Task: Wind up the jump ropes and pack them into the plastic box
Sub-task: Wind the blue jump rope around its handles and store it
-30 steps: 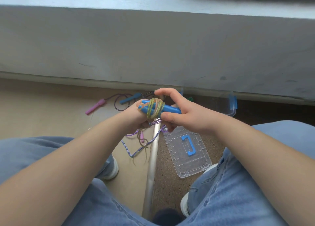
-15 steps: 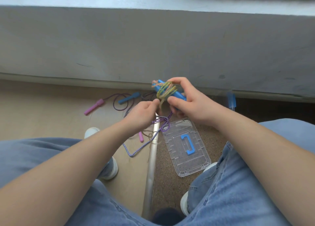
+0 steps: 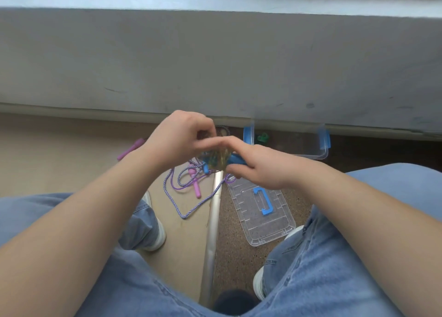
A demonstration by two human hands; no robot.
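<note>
Both hands together: right hand (image 3: pixel 260 166) clamps blue-handled jump rope bundle (image 3: pixel 216 160), left hand (image 3: pixel 178 137) pinches its cord. Clear lid (image 3: pixel 267 223), plastic box (image 3: pixel 320 152) behind. No readable writing.

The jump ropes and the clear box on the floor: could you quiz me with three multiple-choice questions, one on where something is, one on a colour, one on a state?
1. Where does the clear lid lie?
A. on the floor between the person's feet
B. on the box
C. on the grey ledge

2. What colour are the handles of the bundle held in the hands?
A. red
B. blue
C. white

3. In what state is the plastic box?
A. closed and latched
B. open, lid off
C. upside down

Answers:
1 A: the lid with its blue handle lies flat on the speckled floor, apart from the box.
2 B: blue handle ends stick out of the wound yellow-green rope, between the left hand and the right hand.
3 B: the box stands lidless by the wall, blue latches up.
</note>
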